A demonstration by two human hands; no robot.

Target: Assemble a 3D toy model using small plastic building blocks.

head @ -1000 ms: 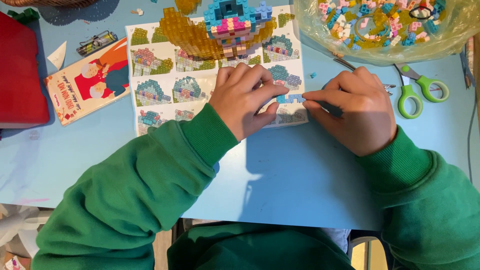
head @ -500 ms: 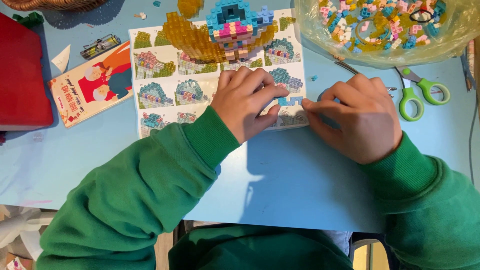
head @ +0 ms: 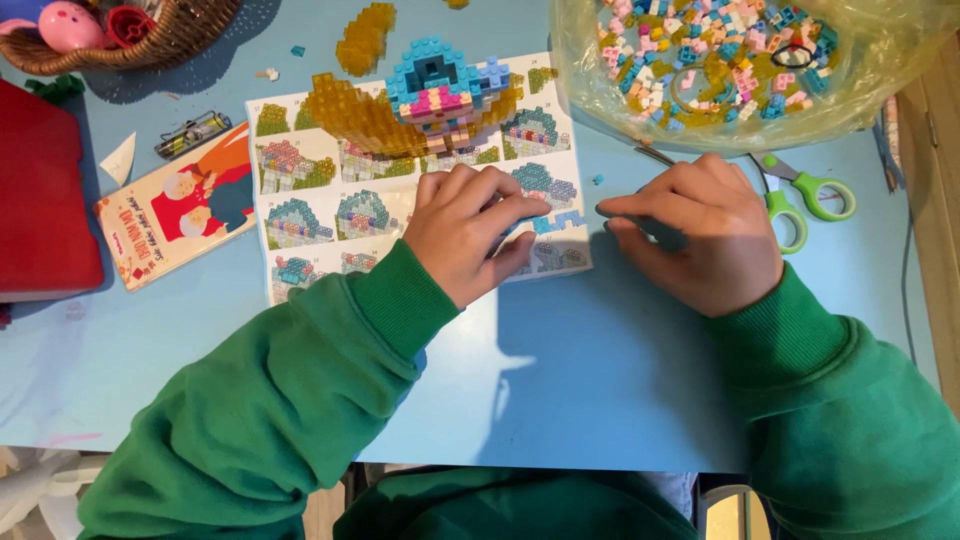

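My left hand [head: 470, 235] lies on a printed instruction sheet [head: 300, 215]. Its fingertips and thumb close around a small blue brick piece [head: 558, 221] on the sheet's right edge. My right hand [head: 705, 240] rests on the blue table just right of it, pinched on a thin dark tool [head: 655, 230] that points toward the piece. A small gap separates the two hands. A half-built brick model [head: 435, 95] in blue, pink and clear yellow stands on the sheet's top edge.
A clear plastic bag of loose bricks [head: 720, 60] sits at the top right, with green-handled scissors [head: 815, 195] below it. At the left are a red box [head: 40, 200], a picture booklet [head: 175, 205] and a wicker basket [head: 150, 40]. Clear yellow bricks [head: 365, 35] lie at the top.
The view has shifted, so everything sits lower in the frame. My hands' fingertips touched before; the right hand has drawn slightly to the right, opening a gap.
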